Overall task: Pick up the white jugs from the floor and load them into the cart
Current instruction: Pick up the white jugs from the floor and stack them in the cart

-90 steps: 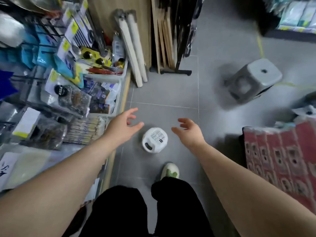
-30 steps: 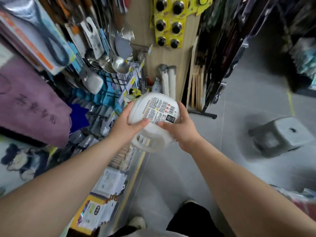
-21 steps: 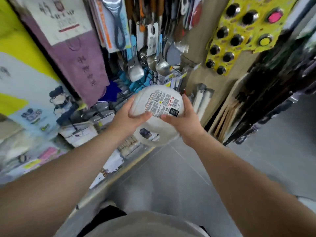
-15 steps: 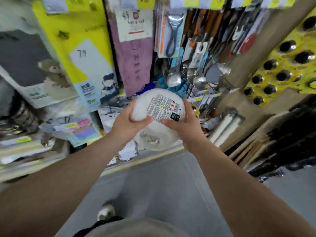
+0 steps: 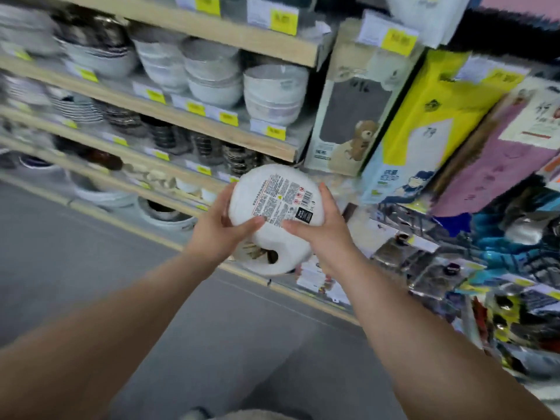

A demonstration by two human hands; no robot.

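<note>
Transport of white jug, clasped between curled left hand and right hand. No cart in view; next, likely: find it, lower jug in.

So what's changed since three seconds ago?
The white plastic jug with the printed label, then on the grey floor between open hands, has been lifted; the left hand and right hand now grip its sides. The view has swung left, from hanging utensils to wooden shelves of stacked bowls. Unchanged for the last second: the two-handed grip, label facing the camera.
</note>
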